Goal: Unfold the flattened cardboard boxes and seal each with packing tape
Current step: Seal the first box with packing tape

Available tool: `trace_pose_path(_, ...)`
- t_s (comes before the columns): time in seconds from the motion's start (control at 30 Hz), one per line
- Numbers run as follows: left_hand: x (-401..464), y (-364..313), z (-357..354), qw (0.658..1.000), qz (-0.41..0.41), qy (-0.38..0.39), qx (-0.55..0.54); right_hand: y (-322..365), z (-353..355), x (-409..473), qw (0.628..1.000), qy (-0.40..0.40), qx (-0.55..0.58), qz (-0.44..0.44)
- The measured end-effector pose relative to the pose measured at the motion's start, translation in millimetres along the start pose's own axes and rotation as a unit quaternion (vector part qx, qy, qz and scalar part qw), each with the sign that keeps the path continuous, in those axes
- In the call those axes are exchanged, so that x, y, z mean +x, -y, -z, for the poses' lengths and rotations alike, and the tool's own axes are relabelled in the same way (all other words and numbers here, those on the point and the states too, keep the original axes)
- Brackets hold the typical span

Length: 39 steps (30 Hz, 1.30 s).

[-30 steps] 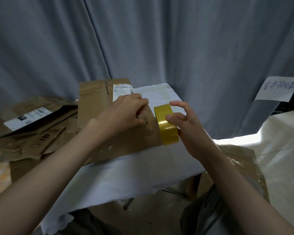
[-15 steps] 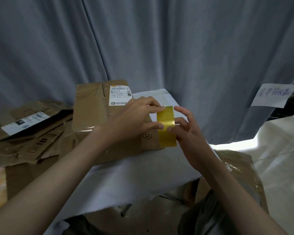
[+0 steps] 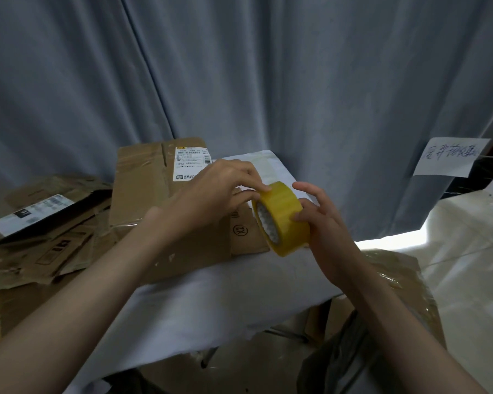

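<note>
Your right hand (image 3: 322,220) grips the roll of yellow packing tape (image 3: 282,217) from its far side, fingers curled over the outer band, and holds it in the air just above the near edge of the table (image 3: 225,282). Your left hand (image 3: 214,194) comes from the other side and its fingertips pinch at the top rim of the roll, probably searching for the loose end of the tape.

Here is what could go wrong. The tape is glossy and almost one colour, so the end is hard to find; if your nail only scratches the surface, you may split the tape into a thin strip and not lift the full width. If you pull before the right hand holds firmly, the roll may turn in your fingers or slip down between your arms.

The cardboard box (image 3: 160,200) under your left wrist lies flat, with a white shipping label (image 3: 191,163) beyond your left fingers. It is not yet opened, so nothing is inside it. More flattened boxes (image 3: 40,231) are piled to the left of your left arm, also holding nothing that I can see.
</note>
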State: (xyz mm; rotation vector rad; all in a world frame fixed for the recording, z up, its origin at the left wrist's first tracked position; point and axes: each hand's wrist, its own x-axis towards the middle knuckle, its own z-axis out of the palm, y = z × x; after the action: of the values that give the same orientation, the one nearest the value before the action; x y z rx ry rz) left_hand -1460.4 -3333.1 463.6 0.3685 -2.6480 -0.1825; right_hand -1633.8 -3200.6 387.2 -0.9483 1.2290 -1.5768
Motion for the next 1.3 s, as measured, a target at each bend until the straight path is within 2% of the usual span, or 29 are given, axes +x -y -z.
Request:
trace_pose_path(0.13, 1.2, -0.1, 2.0, 0.999, -0.009, -0.018, -0.029, 0.4, 4.4, -0.3, 1.000, 0.004, -0.009, 0.000)
trace_pose_path(0.5, 2.8, -6.7, 6.8, 0.999, -0.042, 0.000, -0.025, 6.2, 9.5, -0.3, 0.999, 0.019, -0.033, -0.003)
trace_pose_path(0.93, 8.4, -7.9, 9.0, 0.988, -0.060, 0.136, -0.044, 5.5, 12.7, 1.5, 0.996, 0.037, -0.081, -0.005)
trace_pose_path(1.03, 5.8, -9.6, 3.3, 0.989, -0.079, 0.124, -0.012, 5.7, 9.2, 0.0, 0.998, 0.031, -0.058, -0.018)
trace_pose_path(1.1, 4.0, -12.7, 1.7, 0.994, -0.072, 0.082, 0.000, 4.1, 5.6, -1.5, 0.999, 0.021, -0.025, -0.019)
trace_pose_path(1.2, 3.0, -14.0, -0.7, 1.000, -0.001, -0.006, 0.010, 1.2, 1.5, 0.5, 0.999, 0.009, 0.047, -0.026)
trace_pose_path(1.3, 1.3, -18.0, -6.1, 0.997, 0.028, 0.001, 0.078, 1.1, -2.0, 4.6, 0.996, 0.030, 0.080, -0.037)
